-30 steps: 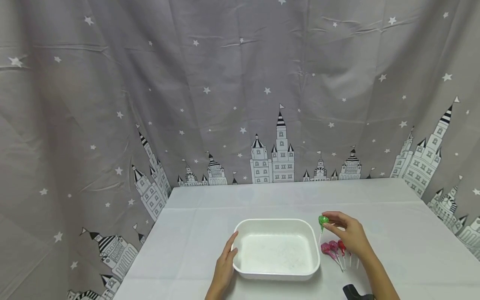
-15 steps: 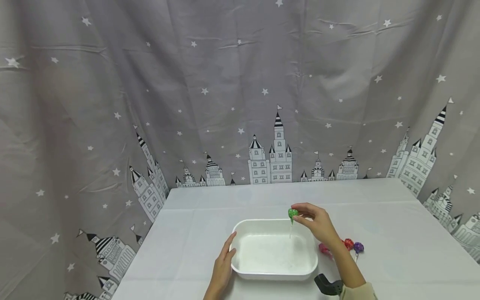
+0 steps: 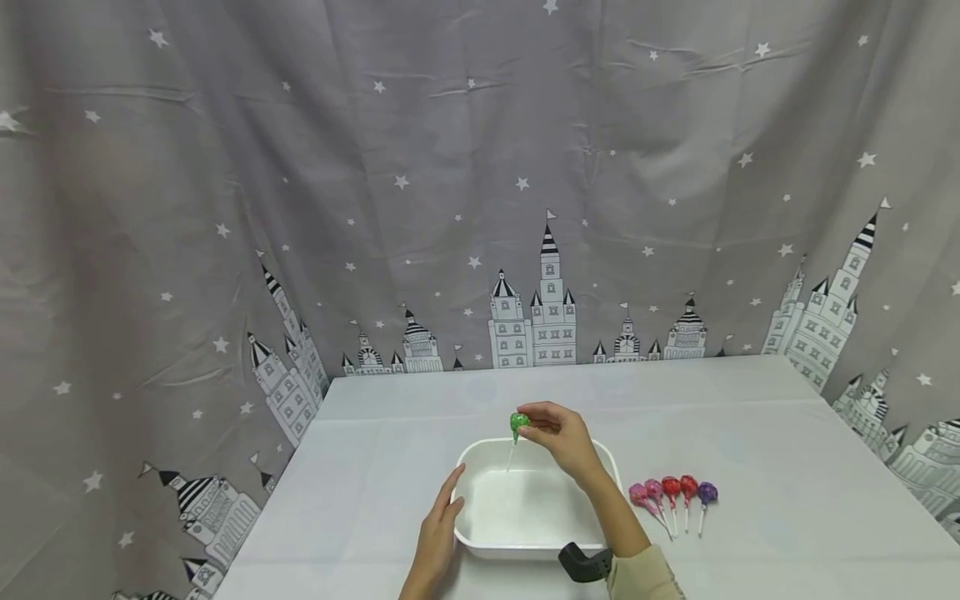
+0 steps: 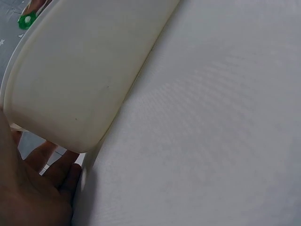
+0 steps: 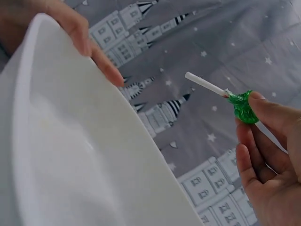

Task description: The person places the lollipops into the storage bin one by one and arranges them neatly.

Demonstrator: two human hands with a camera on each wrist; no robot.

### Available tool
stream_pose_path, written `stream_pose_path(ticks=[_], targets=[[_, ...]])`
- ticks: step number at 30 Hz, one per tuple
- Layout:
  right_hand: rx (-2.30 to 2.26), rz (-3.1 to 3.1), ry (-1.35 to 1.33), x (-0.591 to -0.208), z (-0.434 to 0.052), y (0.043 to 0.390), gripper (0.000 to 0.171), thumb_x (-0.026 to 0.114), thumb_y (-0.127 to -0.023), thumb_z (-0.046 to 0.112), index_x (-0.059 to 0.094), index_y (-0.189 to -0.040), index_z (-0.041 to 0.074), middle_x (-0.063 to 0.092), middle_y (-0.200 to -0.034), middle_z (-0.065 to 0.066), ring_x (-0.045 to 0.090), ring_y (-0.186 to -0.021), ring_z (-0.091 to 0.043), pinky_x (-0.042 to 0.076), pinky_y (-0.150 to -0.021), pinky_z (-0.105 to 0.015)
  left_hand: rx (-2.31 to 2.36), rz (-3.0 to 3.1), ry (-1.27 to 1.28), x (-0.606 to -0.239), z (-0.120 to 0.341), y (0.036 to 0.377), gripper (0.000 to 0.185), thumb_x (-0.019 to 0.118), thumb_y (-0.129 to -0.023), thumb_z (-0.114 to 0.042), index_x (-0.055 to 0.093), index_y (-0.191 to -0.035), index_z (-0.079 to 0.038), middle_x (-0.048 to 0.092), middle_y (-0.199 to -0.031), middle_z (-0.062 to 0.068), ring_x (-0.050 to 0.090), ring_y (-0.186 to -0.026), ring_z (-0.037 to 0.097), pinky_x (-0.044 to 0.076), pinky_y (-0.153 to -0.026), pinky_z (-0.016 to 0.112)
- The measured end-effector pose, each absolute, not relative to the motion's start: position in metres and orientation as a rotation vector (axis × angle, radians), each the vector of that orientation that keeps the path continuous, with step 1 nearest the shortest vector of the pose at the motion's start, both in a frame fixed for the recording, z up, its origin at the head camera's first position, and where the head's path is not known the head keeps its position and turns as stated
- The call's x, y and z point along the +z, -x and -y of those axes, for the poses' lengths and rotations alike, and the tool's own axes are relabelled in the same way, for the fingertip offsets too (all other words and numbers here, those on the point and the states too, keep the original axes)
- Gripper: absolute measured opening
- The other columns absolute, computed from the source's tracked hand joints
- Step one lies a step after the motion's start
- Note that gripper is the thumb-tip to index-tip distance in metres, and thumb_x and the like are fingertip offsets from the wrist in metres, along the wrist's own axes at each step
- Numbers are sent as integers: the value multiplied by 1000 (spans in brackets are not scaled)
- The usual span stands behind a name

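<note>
My right hand [image 3: 558, 433] pinches a green-wrapped lollipop [image 3: 518, 423] by its head, stick hanging down, above the far left part of a white rectangular tub [image 3: 480, 542]. The right wrist view shows the green lollipop [image 5: 243, 107] between my fingertips [image 5: 265, 104], its white stick pointing out over the tub [image 5: 70, 155]. My left hand [image 3: 438, 533] rests with straight fingers against the tub's left wall; in the left wrist view the tub's outer wall [image 4: 84, 70] fills the frame beside my palm [image 4: 33, 188].
Several wrapped lollipops [image 3: 672, 493], pink, red and purple, lie in a row on the white tablecloth [image 3: 787, 500] right of the tub. A grey curtain with stars and castles [image 3: 480, 208] hangs behind and around the table.
My right hand has carried the green lollipop leftward, from beside the row of lollipops to above the tub. The left hand has stayed on the tub's side.
</note>
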State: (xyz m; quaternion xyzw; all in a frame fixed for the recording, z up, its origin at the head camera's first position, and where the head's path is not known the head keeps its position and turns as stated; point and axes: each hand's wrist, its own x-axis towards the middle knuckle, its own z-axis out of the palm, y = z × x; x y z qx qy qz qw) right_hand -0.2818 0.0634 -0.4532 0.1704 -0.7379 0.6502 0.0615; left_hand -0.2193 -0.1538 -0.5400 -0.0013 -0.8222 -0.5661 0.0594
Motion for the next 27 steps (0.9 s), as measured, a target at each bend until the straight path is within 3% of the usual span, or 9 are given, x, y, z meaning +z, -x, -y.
stream_pose_path(ticks=[10, 18, 27], targets=[[1970, 2291, -631, -445, -33, 268, 27, 67, -82, 3, 62, -108, -5, 66, -101, -18, 62, -89, -28, 54, -77, -26, -1708, 2502, 36, -539, 157, 221, 45, 34, -97, -15, 39, -141, -25, 30, -147, 10, 26, -134, 34, 21, -107, 54], [1919, 2474, -683, -481, -19, 286, 25, 71, -80, 13, 67, -102, 2, 68, -92, -6, 64, -84, -16, 54, -72, -25, -1727, 2495, 46, -538, 157, 218, 46, 34, -96, -12, 38, -141, -23, 29, -148, 12, 25, -134, 36, 19, -108, 56], [1902, 2587, -676, -499, -5, 286, 22, 73, -76, 7, 68, -98, 3, 69, -87, -5, 65, -80, -13, 54, -69, -22, -1707, 2512, 73, -538, 157, 219, 47, 33, -97, -11, 36, -142, -23, 28, -148, 12, 23, -134, 36, 18, -108, 56]])
